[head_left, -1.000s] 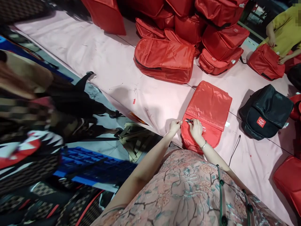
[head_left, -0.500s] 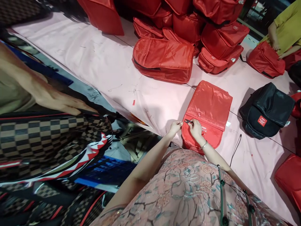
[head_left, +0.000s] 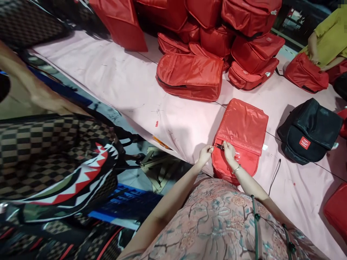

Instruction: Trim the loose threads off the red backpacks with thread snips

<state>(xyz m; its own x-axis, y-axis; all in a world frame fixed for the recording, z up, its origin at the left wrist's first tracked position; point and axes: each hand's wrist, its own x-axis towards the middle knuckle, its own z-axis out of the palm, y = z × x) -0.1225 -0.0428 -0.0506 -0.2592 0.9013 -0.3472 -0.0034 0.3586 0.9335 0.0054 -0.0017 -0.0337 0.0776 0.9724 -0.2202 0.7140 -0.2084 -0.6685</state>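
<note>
A red bag (head_left: 242, 121) lies on the pink cloth in front of me, its flap side up and a small white print on the lower part. My right hand (head_left: 229, 151) is closed around small dark thread snips (head_left: 219, 146), whose blades point left over the bag's left edge. My left hand (head_left: 206, 154) is at that same edge, its fingers pinched together close to the blade tips. What the left fingers pinch is too small to make out.
Red bags (head_left: 191, 76) are piled at the back of the pink-covered table (head_left: 141, 97). A black bag (head_left: 305, 131) stands at right. A co-worker's arm (head_left: 40, 94) and a checkered bag (head_left: 40, 155) are at left; a person in yellow (head_left: 329, 39) handles a red bag (head_left: 306, 74).
The view has shifted slightly, so the table sits lower. My hands stay at the bag's left edge with the snips. The checkered bag and the co-worker's arm at left have moved.
</note>
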